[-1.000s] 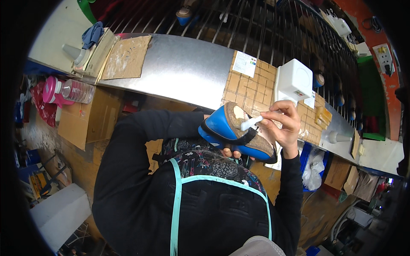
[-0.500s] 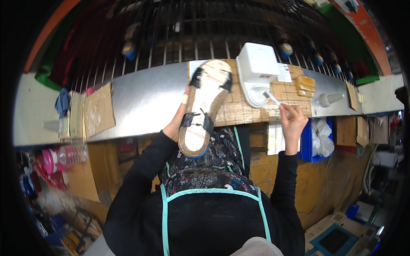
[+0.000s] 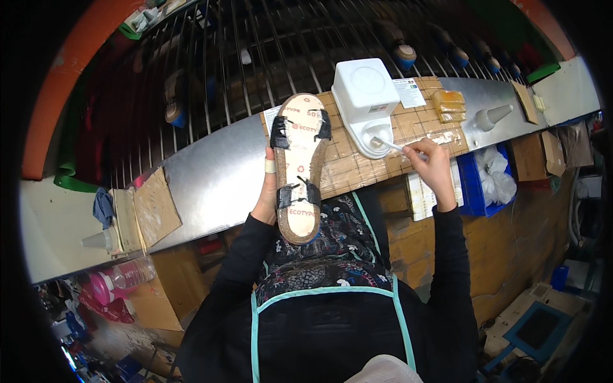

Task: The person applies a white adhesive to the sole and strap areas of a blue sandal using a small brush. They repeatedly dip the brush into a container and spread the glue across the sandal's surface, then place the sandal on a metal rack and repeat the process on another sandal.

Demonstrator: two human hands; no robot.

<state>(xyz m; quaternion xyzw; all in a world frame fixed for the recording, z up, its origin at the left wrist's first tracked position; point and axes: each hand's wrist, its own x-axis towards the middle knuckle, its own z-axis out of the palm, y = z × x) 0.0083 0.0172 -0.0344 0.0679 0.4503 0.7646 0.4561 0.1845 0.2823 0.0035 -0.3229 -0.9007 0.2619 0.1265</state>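
My left hand (image 3: 268, 191) is wrapped round the edge of an upturned sandal (image 3: 301, 156), a wrapped strip on one finger. The pale underside faces me, with a brown rim, black strap ends folded over it and a bit of blue at the heel. Between the fingertips of my right hand (image 3: 435, 167) is a thin white-handled brush (image 3: 394, 147). Its tip sits in the round cup at the front of a white dispenser (image 3: 365, 92), so the bristles are hard to make out.
Yellowish blocks (image 3: 449, 105) and a grey cone-shaped nozzle (image 3: 495, 117) lie right of the dispenser on the metal bench (image 3: 204, 182). Beyond runs a rack of metal rods (image 3: 281, 57) carrying several shoes. A blue bin (image 3: 474, 195) of white bags hangs below the bench.
The whole view has turned and shifted. The sandal stands straighter, its underside more squarely toward me. My right hand keeps the brush, whose tip now reaches further into the cup.
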